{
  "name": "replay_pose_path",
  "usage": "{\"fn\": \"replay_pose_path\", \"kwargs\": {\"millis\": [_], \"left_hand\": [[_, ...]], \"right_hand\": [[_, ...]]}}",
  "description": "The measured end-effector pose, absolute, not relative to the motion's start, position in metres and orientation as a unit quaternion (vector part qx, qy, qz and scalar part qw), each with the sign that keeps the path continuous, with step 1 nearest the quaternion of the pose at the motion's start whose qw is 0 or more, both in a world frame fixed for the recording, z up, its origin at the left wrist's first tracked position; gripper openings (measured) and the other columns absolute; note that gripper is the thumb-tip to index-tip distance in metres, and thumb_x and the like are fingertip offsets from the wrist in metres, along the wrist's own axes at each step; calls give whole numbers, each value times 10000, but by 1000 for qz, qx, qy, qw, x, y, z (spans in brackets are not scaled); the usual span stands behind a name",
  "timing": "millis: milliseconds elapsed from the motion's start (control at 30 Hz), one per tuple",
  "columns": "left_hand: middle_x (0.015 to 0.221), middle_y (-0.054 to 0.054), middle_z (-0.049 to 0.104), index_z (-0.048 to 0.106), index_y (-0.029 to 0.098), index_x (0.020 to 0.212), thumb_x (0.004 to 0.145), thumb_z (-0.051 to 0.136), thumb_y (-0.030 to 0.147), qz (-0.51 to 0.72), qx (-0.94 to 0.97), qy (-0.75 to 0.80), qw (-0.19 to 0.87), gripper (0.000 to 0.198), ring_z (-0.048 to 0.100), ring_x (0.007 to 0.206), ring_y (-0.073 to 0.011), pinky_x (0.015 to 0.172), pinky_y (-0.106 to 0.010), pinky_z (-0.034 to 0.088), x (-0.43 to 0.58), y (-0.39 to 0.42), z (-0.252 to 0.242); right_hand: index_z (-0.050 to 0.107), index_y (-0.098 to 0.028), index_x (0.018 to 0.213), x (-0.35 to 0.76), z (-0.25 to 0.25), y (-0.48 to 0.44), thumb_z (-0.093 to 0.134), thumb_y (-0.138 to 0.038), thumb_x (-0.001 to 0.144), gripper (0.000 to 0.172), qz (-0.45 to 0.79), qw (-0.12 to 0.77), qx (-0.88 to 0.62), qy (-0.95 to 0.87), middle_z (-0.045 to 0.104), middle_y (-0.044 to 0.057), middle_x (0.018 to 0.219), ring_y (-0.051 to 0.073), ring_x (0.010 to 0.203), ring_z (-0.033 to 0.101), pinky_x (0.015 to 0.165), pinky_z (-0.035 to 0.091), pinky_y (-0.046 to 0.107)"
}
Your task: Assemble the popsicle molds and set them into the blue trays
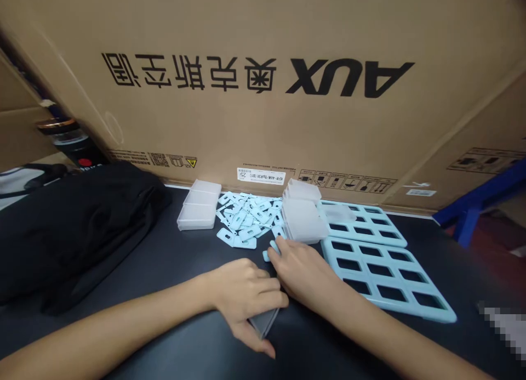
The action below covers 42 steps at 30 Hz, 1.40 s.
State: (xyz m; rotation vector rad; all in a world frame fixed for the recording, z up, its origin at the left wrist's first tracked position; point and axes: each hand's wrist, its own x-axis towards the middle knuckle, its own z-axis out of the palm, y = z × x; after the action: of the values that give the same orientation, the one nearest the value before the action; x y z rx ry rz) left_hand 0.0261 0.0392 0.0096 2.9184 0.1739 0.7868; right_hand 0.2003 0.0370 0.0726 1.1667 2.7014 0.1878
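Observation:
My left hand (249,292) is closed around a small clear plastic box (263,321), with the thumb along its near side. Just beyond it, my right hand (299,266) has its fingers closed on a light blue plastic piece (267,255); most of that piece is hidden by the fingers. A loose pile of similar flat light blue pieces with slots (246,218) lies ahead of both hands. Translucent plastic boxes are stacked to the right of the pile (304,218), and more stand to its left (199,210).
Two light blue grid frames (372,298) lie at the right on the dark table (176,336). A large cardboard box (213,125) forms the back wall. Black cloth (82,221) is heaped at the left, before a dark bottle (74,141). A blue metal bar (466,221) stands at right.

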Motion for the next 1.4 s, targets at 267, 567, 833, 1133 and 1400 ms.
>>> {"fn": "replay_pose_path", "kwargs": {"millis": [267,567,833,1133,1400], "left_hand": [[549,49,493,555,170,900,821,479,729,345,938,10,24,570,476,426,-110,378,-288,270,19,33,12],[753,0,593,363,183,1231,738,666,679,566,812,89,115,762,596,562,-143,507,-261,475,18,33,10],[698,63,451,325,234,1287,707,722,658,594,782,73,175,821,430,518,-97,494,-220,358,53,25,6],[903,-49,598,274,184,1399,753,673,676,555,808,94,176,904,591,666,-152,535,-254,485,60,26,7],[832,-29,599,475,213,1180,823,523,739,485,842,109,209,638,594,711,-162,566,-252,497,47,30,13]], "right_hand": [[623,-124,839,173,67,51,472,-95,934,181,48,60,282,956,540,84,875,204,839,550,691,447,322],[634,-189,1141,205,98,9,453,-235,1007,230,-327,-299,391,806,616,59,1027,136,922,585,835,495,265],[663,-241,1212,225,74,-30,635,-302,919,300,-435,-459,473,613,665,29,937,106,771,619,708,540,202],[700,-240,1121,226,72,-45,663,-314,889,247,-457,-473,455,600,616,36,865,140,766,611,689,553,255],[587,-239,1184,198,55,-43,605,-273,928,259,-458,-523,424,581,554,37,970,127,864,615,771,550,247]]}}
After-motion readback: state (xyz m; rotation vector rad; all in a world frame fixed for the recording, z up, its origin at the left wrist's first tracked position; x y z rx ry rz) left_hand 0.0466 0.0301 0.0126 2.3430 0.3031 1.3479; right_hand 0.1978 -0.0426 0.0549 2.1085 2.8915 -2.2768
